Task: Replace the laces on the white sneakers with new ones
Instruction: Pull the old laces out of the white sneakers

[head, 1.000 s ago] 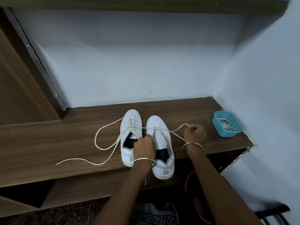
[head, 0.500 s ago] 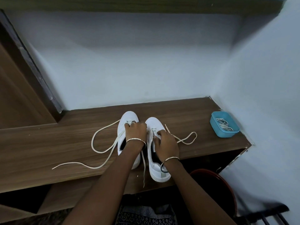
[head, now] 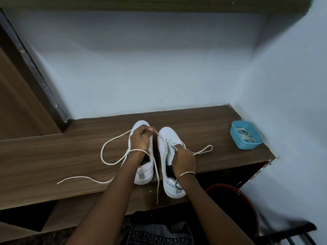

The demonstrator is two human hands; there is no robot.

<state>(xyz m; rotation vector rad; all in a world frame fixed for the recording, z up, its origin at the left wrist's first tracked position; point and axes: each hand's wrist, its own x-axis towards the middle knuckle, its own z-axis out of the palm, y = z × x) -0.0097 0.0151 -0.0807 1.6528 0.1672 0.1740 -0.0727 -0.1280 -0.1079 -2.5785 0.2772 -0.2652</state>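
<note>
Left hand (head: 141, 139) has raised lace (head: 159, 135) (pinched); right hand (head: 184, 160) seemingly pinches it at sneaker (head: 167, 134).

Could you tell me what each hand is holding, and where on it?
The left hand pinches the right sneaker's lace along a free stretch; the right hand pinches it at the eyelets.

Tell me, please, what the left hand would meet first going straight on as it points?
Probably the wall: the left hand is over the left sneaker's toe, with only bare shelf beyond, though depth is unclear.
</note>
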